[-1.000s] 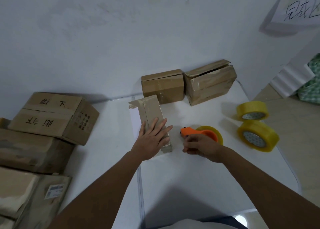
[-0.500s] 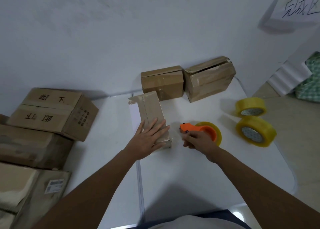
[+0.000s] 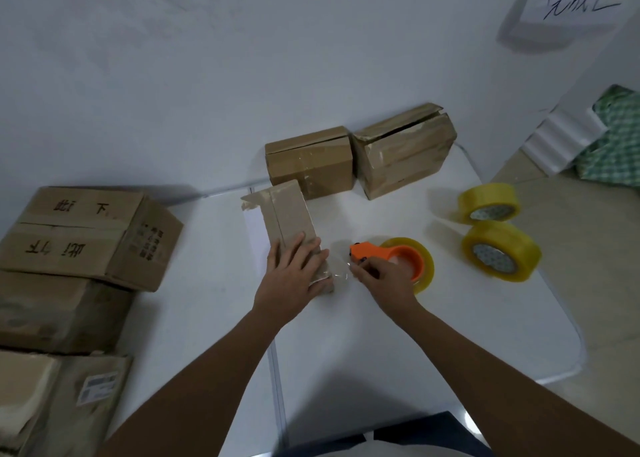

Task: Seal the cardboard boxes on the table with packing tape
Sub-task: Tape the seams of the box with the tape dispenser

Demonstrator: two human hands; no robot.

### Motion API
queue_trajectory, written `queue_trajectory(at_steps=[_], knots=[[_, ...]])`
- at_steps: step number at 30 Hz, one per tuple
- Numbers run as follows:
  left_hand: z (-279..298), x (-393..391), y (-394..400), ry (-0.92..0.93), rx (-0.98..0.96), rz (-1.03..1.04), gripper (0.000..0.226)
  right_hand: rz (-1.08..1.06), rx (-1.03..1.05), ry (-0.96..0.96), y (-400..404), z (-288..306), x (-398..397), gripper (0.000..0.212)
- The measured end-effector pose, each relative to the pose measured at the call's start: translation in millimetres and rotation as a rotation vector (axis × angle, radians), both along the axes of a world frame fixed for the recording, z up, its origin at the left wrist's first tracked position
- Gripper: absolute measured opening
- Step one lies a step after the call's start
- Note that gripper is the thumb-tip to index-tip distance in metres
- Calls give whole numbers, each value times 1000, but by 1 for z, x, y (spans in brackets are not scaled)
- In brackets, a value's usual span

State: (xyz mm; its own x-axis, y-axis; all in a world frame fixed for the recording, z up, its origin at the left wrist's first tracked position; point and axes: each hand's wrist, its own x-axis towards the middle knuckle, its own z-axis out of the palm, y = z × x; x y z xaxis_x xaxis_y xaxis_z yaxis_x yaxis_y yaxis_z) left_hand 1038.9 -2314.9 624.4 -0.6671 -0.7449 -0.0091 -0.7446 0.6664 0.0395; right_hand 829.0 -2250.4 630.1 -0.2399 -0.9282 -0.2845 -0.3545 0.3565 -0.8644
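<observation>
Nearest the camera, two bare forearms reach up from six o'clock over the white table (image 3: pixel 398 345). The left hand (image 3: pixel 291 276) lies flat, fingers spread and lightly bent, pressing down on the near end of a narrow cardboard box (image 3: pixel 289 219) at the middle of the table; it grips nothing, only pins the top. The box runs lengthwise toward eleven o'clock, with a seam down its top and a loose scrap of tape at its far left corner.

Just at three o'clock from that hand, the right hand (image 3: pixel 384 280) is curled, its fingertips pinched on a strip of clear tape (image 3: pixel 341 272) that stretches across to the near right corner of the box. The same hand rests against an orange tape dispenser (image 3: pixel 388 254) — its roll of yellowish tape (image 3: pixel 424 266) lies flat on the table beneath.

Further out at three o'clock, well apart from the hands, stand two spare rolls of yellow tape (image 3: pixel 502 255), one just behind the other, near the table's right edge.

At nine o'clock, off the left side of the table, larger cardboard boxes (image 3: pixel 86 235) are stacked, the top one printed with black characters.

Farthest, at twelve o'clock — two more boxes (image 3: pixel 360 158) sit side by side against the wall, touching; the right one's top flap stands slightly ajar.
</observation>
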Motion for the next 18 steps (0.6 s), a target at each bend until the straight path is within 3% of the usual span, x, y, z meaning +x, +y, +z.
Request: queue_trajectory(at_steps=[6, 11, 18], knots=[[2, 5, -2, 107, 40, -12, 66, 18, -110, 102, -9, -6, 5, 28], [-1, 22, -3, -67, -18, -31, 75, -5, -198, 83, -17, -18, 15, 25], [-7, 21, -3, -133, -93, -52, 72, 129, -262, 231, -40, -34, 33, 19]])
